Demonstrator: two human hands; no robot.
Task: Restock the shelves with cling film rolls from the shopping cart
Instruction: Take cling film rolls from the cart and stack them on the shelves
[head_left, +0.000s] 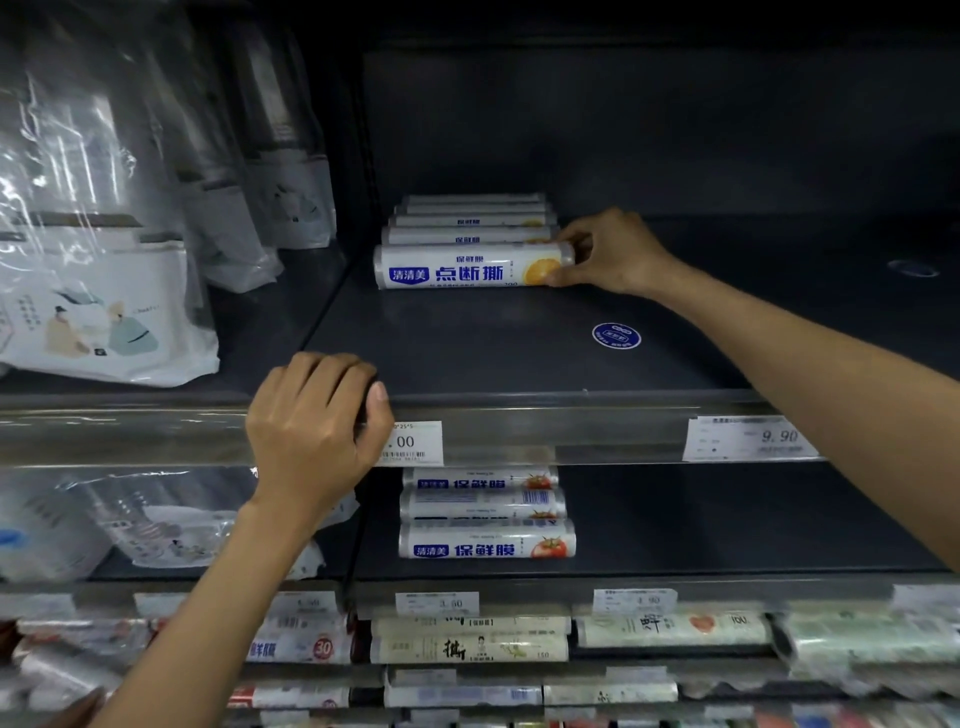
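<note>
The right hand (610, 254) pinches the 点断撕 roll (467, 267); the left hand (311, 421) grips the shelf rail (597, 434).

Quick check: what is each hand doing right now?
Left hand: curled over the shelf rail, gripping it.
Right hand: gripping the right end of the front cling film roll.

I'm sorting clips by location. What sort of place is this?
Probably a supermarket aisle: tiered shelves carry price tags on their front rail, identical cling film rolls lie in rows, and the right hand holds the front roll by its end while the left hand grips the rail.
</note>
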